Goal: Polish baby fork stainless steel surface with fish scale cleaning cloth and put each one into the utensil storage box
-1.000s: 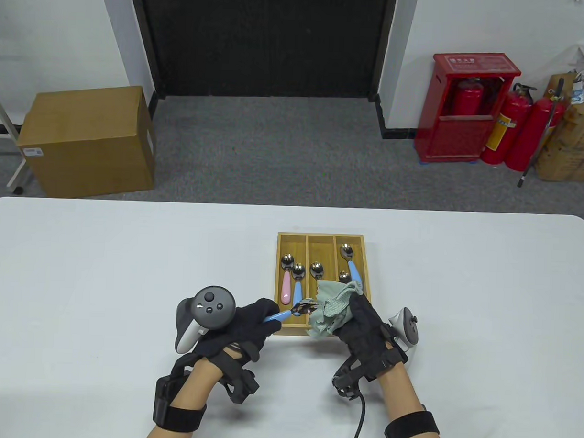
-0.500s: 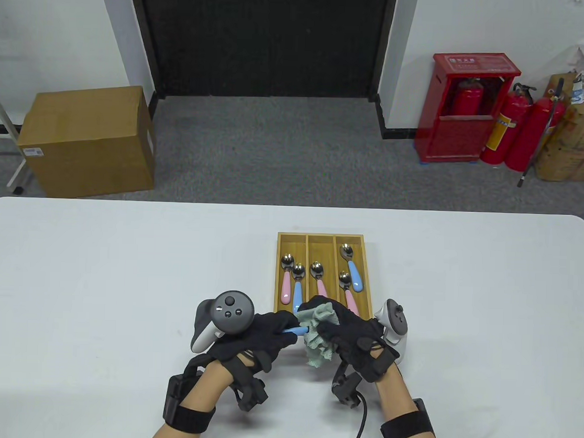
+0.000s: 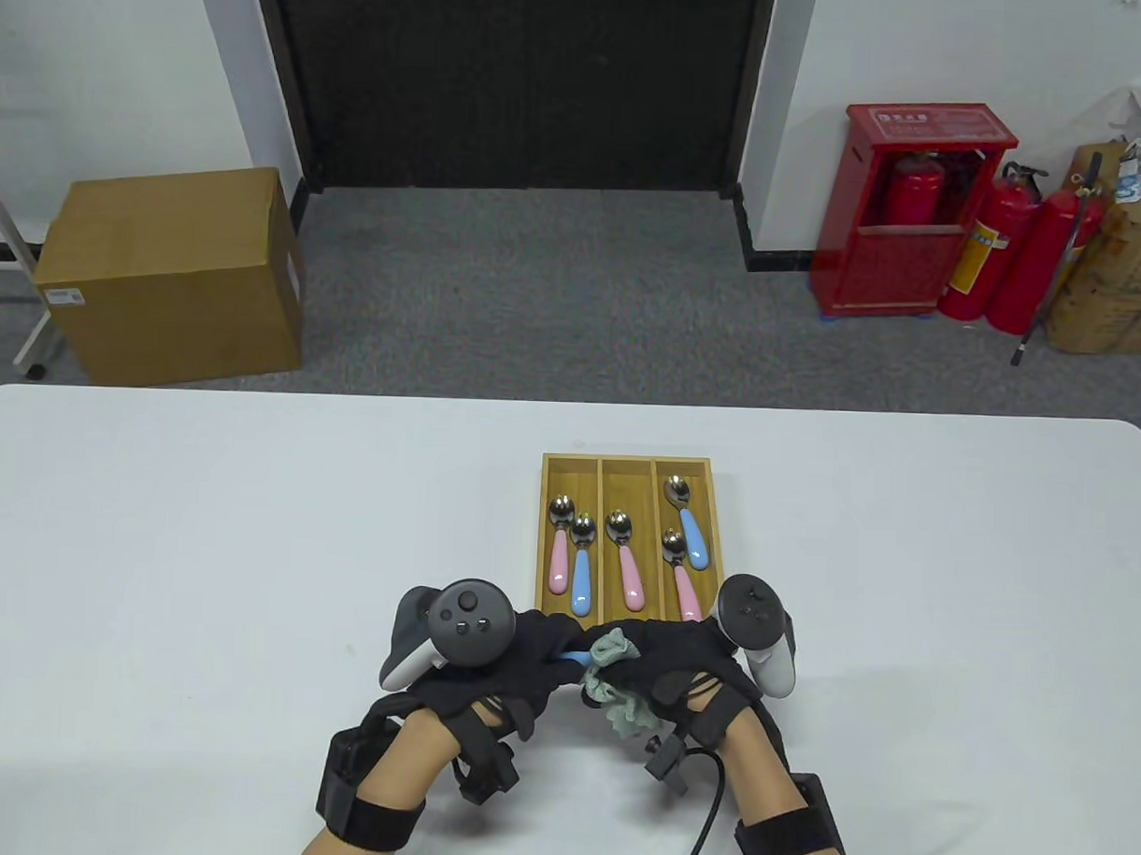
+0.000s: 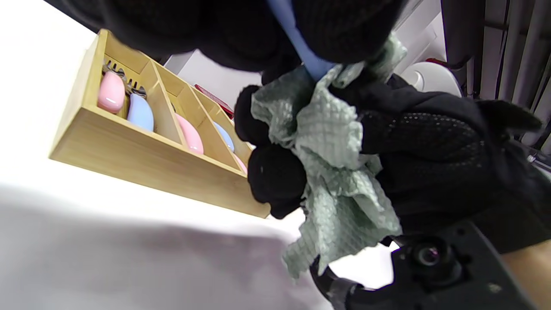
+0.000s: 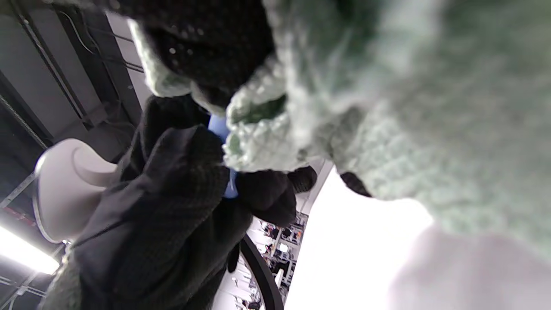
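Observation:
My left hand (image 3: 534, 655) grips the blue handle of a baby fork (image 3: 575, 657) just in front of the wooden utensil box (image 3: 625, 465). My right hand (image 3: 661, 660) holds the pale green cloth (image 3: 617, 696) wrapped round the fork's steel end, which is hidden. The left wrist view shows the blue handle (image 4: 303, 47) running into the bunched cloth (image 4: 335, 172), with the right hand's fingers (image 4: 275, 181) curled round it. The cloth (image 5: 387, 107) fills the right wrist view, and a bit of the blue handle (image 5: 219, 125) shows there. Several pink- and blue-handled utensils (image 3: 582, 563) lie in the box's three compartments.
The box (image 4: 142, 159) sits mid-table just beyond both hands. White tabletop (image 3: 202, 527) spreads to the left and right. Behind the table stand a cardboard box (image 3: 174, 269) on the floor and a red extinguisher cabinet (image 3: 914, 220).
Both hands drew back toward me from over the box's near end. The cloth closed over the fork's steel end, which showed a second ago, and the box's utensils are now uncovered.

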